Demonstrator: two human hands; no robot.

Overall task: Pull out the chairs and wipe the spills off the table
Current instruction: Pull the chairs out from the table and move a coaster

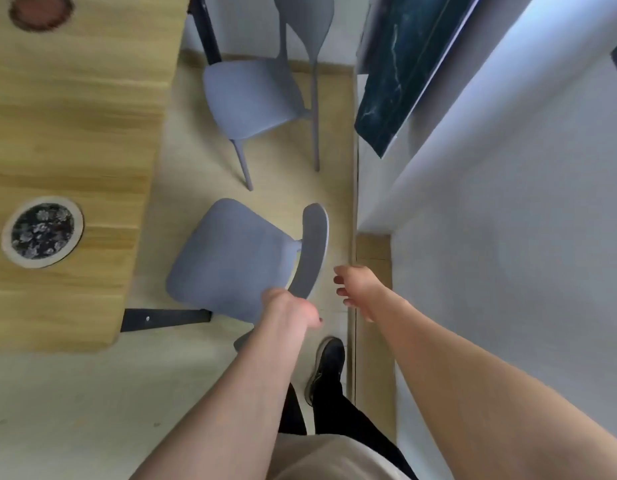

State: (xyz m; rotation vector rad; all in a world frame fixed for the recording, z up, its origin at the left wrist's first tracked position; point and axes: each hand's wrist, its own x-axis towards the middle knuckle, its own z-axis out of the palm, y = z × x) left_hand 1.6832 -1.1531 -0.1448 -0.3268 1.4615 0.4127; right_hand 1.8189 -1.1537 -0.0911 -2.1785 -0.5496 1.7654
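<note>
A wooden table [68,133] fills the left of the view. Two grey plastic chairs stand to its right. The near chair [237,258] is turned at an angle, its seat clear of the table edge. My left hand [293,306] grips the lower end of its backrest [314,251]. My right hand [352,285] hangs just right of the backrest with loosely curled fingers, holding nothing. The far chair [251,95] stands further back, away from the table. No cloth or spill shows.
A dark patterned round coaster [42,232] and a brown round one [40,10] lie on the table. A white wall [508,271] and a dark marble sill [404,71] bound the right side. My foot in a black shoe [328,365] stands behind the near chair.
</note>
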